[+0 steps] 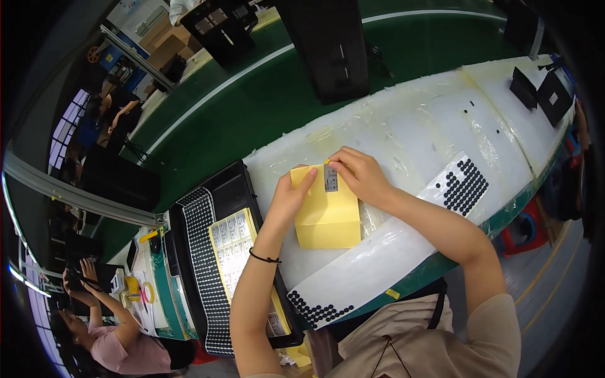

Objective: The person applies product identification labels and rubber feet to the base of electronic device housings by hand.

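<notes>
Above the white-covered workbench I hold a creased yellow backing sheet. My left hand is closed on its upper left corner, with the thumb lying over the front. A small grey printed label sits at the sheet's upper right. My right hand pinches at the top edge of this label, where the sheet's edge also runs. How far the label is stuck down cannot be told. Beneath my right forearm lies a long white strip with black round pads at its far end and more near me.
To the left stands a black tray with a sheet of labels and a strip of black dots. A person in pink works at lower left. Black panel parts stand at far right. Beyond the bench is a green conveyor.
</notes>
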`<act>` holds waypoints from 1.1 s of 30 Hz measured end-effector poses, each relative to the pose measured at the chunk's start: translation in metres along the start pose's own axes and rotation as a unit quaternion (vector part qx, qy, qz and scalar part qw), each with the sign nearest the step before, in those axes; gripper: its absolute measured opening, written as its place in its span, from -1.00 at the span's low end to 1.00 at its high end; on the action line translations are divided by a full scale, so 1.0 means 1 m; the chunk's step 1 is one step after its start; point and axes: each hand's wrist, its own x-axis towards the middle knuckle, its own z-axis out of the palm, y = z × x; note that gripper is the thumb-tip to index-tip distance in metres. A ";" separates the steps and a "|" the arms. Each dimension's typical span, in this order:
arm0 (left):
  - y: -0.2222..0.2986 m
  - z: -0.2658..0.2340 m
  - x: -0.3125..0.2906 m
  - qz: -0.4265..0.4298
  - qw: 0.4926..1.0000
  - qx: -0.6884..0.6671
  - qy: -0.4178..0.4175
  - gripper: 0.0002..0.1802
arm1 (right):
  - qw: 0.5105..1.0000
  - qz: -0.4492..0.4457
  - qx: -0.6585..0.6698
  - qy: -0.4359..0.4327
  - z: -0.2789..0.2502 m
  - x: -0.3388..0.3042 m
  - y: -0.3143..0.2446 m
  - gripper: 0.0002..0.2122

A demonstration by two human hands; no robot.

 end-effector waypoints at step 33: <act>-0.002 0.009 -0.009 0.202 0.899 0.369 0.123 -0.81 | 0.998 -0.029 -0.049 0.020 0.001 -0.007 0.000 -0.92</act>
